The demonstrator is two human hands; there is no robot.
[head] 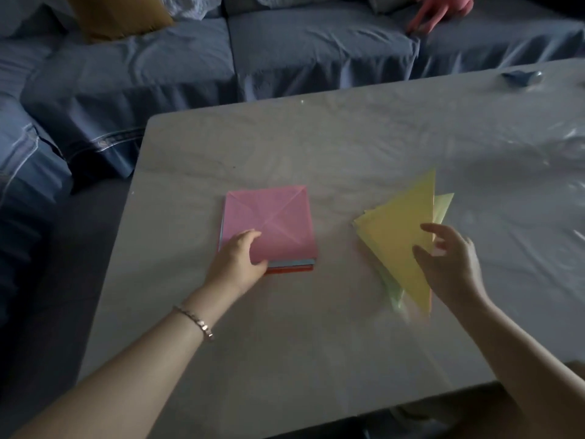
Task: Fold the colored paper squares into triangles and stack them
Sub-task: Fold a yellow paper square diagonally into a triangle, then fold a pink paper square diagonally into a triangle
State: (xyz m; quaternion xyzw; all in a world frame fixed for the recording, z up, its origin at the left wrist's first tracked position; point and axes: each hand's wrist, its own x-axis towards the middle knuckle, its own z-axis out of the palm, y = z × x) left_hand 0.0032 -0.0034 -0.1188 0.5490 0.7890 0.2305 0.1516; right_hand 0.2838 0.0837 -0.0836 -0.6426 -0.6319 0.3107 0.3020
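A stack of paper squares lies at the table's middle, with a creased pink square (278,217) on top and blue and red sheets (294,267) showing beneath. My left hand (240,261) is at the stack's near left corner, with fingers curled on the pink sheet and the thumb against the front edge. To the right lies a pile of folded triangles, a yellow triangle (399,236) uppermost and pale green ones under it. My right hand (449,264) is over the pile's right side with fingers spread and relaxed, holding nothing.
The table (316,343) has a pale wrinkled cover, and its left edge is close to the squares. A small blue crumpled object (522,77) lies at the far right. A blue sofa (190,68) runs behind, with another person's hand (433,11) on it.
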